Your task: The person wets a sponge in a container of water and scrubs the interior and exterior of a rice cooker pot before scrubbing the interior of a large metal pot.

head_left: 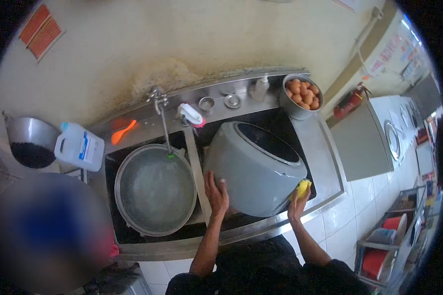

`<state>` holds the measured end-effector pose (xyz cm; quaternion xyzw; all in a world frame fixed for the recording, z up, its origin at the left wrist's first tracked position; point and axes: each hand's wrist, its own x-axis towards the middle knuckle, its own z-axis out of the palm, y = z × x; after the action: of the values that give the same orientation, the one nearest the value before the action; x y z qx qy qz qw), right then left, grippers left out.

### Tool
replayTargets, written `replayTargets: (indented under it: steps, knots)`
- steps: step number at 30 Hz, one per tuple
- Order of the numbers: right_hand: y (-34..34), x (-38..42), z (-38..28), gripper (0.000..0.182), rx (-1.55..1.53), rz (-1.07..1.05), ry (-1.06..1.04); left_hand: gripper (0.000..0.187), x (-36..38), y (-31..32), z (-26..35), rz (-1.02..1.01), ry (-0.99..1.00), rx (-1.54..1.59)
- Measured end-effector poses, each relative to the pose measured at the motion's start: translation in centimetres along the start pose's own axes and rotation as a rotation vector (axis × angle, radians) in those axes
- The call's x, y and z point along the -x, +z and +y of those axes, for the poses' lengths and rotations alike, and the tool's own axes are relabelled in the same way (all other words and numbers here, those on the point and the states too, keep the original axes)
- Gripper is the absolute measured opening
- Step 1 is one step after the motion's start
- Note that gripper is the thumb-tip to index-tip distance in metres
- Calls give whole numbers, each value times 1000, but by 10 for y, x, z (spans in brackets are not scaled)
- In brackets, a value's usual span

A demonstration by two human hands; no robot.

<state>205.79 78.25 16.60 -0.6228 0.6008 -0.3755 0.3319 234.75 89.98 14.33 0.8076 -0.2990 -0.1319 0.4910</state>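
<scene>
A large grey tub (251, 172) lies tilted in the right basin of a steel double sink, its dark opening facing up and away. My left hand (216, 194) is spread against the tub's near left side, fingers apart. At the tub's lower right edge, my right hand (298, 204) presses a yellow sponge (302, 188) against it. To the left, a round metal pot (155, 189) full of cloudy water stands in the other basin under the tap (161, 105).
Along the back ledge are an orange spoon (123, 132), a white brush (191, 114), a pump bottle (261, 89) and a bowl of eggs (302, 96). A white jug (80, 146) stands left. A blurred person (49, 231) is close at the lower left.
</scene>
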Motion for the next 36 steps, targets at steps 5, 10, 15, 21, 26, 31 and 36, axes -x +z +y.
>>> replayTargets:
  steps: [5, 10, 15, 21, 26, 31, 36]
  knots:
    - [12, 26, -35, 62, 33, -93, -453, 68, 4, -12, -19, -121, -84, -81]
    - [15, 23, -41, 61, 66, -120, -556, 70, -13, 5, 52, -54, 233, -171]
    - [14, 27, -41, 63, 69, -144, -555, 72, -112, 20, 41, -47, 219, -64]
    - [13, 28, -40, 65, 118, -133, -558, 72, -173, 44, -36, -228, -128, 204]
    - [28, 27, -33, 65, -110, -185, -542, 62, -75, 19, 19, -74, 214, 71]
    - [54, 30, -107, 46, 35, -518, -852, 53, -8, -36, -42, -124, 139, 142]
    - [96, 58, -147, 54, -245, -810, -518, 53, 6, -142, -97, 131, -134, 62]
